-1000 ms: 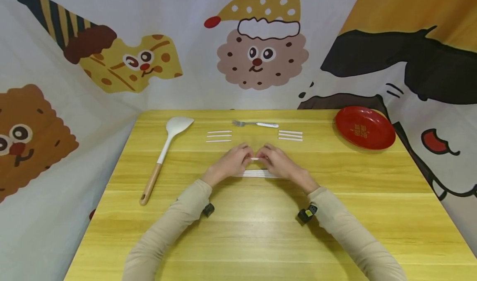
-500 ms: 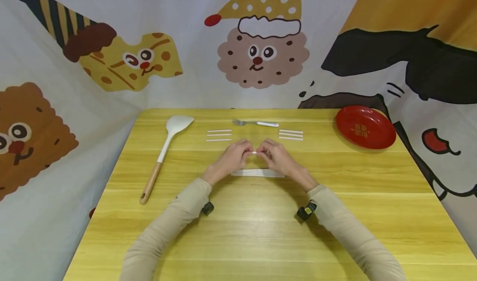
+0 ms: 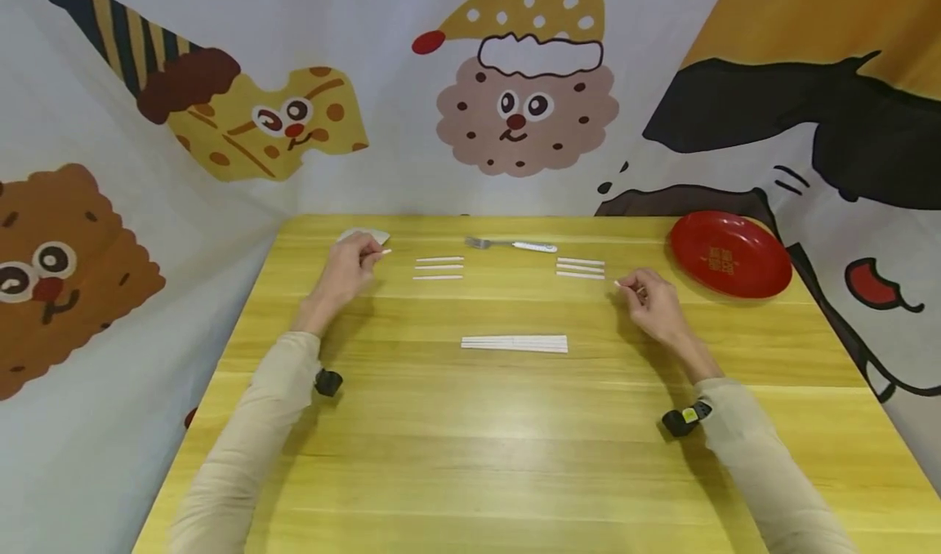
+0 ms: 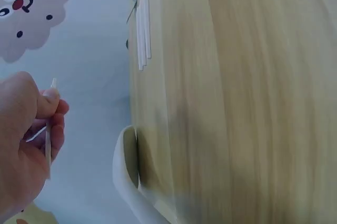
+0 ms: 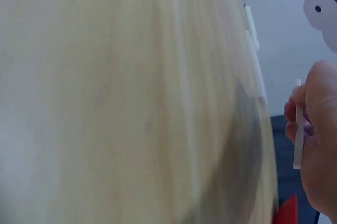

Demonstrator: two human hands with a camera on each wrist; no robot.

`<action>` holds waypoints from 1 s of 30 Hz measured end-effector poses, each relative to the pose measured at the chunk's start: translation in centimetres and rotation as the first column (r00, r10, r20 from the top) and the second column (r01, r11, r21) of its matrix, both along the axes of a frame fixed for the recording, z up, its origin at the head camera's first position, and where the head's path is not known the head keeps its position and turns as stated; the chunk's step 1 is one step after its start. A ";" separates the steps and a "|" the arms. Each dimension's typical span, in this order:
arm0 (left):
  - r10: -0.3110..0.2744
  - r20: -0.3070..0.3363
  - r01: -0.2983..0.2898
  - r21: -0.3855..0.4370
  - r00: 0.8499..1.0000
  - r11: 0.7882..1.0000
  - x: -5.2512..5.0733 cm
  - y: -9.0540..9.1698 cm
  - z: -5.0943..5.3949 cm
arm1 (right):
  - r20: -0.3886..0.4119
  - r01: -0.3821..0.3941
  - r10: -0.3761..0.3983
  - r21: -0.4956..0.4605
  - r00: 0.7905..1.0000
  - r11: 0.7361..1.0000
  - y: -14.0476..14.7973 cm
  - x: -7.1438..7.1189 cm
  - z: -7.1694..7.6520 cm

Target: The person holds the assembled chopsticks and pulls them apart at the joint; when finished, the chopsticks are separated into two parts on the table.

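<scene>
Thin straight sticks (image 3: 515, 343): plain white, all of them. Wood-grain table (image 3: 515, 456): yellow, streaked lighter and darker. Round glossy plate (image 3: 760, 252): red, gold characters mid-face. Slim metal fork (image 3: 507, 244): silver head, white handle, tiny dark marks. Broad spatula blade (image 3: 375, 236): plain white. Fabric backdrop (image 3: 400, 182): white, cartoon prints in brown, yellow, pink, black. Long fabric sleeves (image 3: 243, 427): plain beige.

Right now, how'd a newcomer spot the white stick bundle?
On the wooden table in the head view, find the fork near the far edge. Below it lies the white stick bundle. Its sticks are longer and closer-packed than the left trio and right trio.
</scene>
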State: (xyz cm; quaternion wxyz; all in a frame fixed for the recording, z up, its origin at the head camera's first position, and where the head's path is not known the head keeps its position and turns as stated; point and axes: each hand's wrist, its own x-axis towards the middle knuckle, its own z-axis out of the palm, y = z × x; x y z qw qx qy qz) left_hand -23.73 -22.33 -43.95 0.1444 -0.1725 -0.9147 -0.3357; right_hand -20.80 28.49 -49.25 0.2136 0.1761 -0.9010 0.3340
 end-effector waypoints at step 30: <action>-0.206 0.242 0.249 -0.162 0.948 0.955 -1.2 6.5 -2.7 | 0.115 -0.148 0.131 0.148 0.985 0.978 -5.2 -3.0 1.1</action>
